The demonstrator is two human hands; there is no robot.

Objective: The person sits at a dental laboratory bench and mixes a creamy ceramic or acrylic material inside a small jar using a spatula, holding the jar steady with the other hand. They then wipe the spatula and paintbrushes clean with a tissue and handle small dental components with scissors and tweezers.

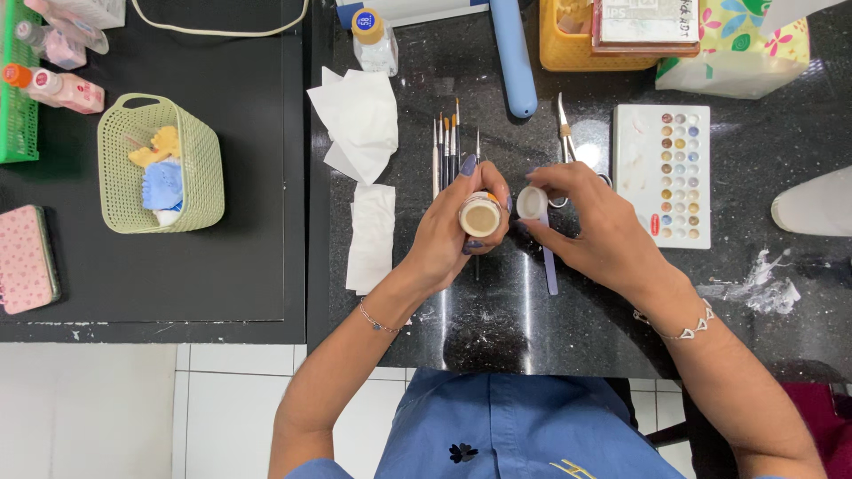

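Observation:
My left hand [453, 232] grips a small open jar [480, 215] with beige powder or paste showing inside, held above the black counter. Just right of it, my right hand [596, 229] holds the jar's white cap [532, 202] between its fingertips. A thin lilac-handled tool [550, 270] lies on the counter under my right hand. Several fine brushes [448, 146] lie in a row just beyond the jar.
A white palette [639, 177] with many small colour wells sits at the right. White paper tissues [359, 120] lie left of the brushes. A green basket [191, 164], a small bottle [374, 40], a blue tube [515, 58] and a yellow basket [568, 49] stand around.

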